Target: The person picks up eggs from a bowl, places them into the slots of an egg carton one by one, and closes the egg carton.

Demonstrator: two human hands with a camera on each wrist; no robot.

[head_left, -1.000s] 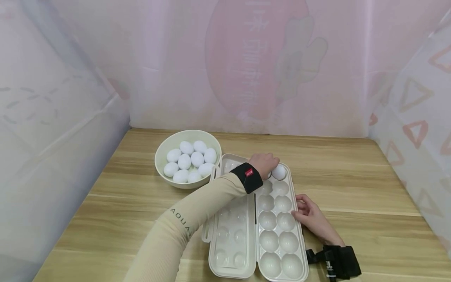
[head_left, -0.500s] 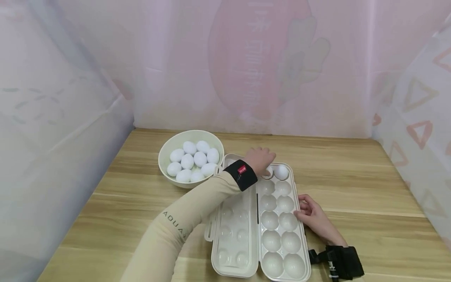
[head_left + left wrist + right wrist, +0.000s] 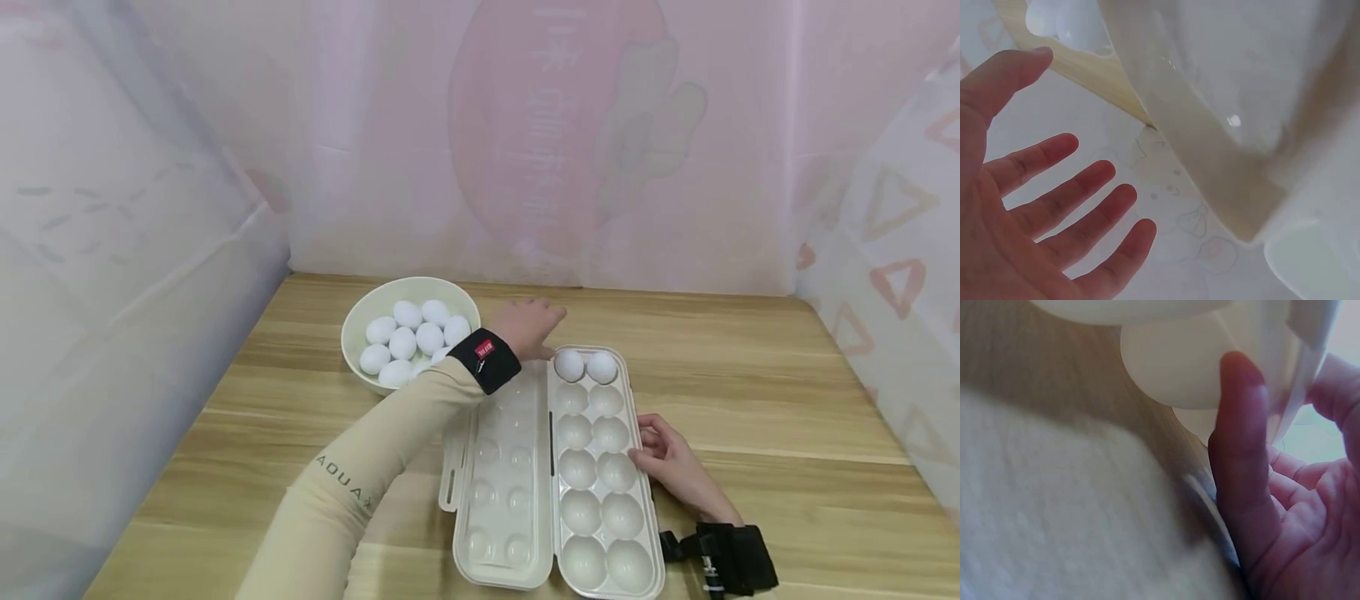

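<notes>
Closest to the person, the right hand (image 3: 670,467) rests on the worktop (image 3: 750,400) against the right edge of the open egg tray (image 3: 592,500); its fingers lie loosely bent along the tray's rim and grip nothing. The tray's lid half (image 3: 498,492) lies flat on the left, the cupped half on the right. At the far end of the cupped half two white eggs (image 3: 585,367) sit side by side in the last row; the nearer cups hold none. Just left of those eggs and apart from them, the left hand (image 3: 527,327) hovers with fingers spread and straight, holding nothing. Beyond and left of it stands the bowl (image 3: 360,321) with more white eggs.
</notes>
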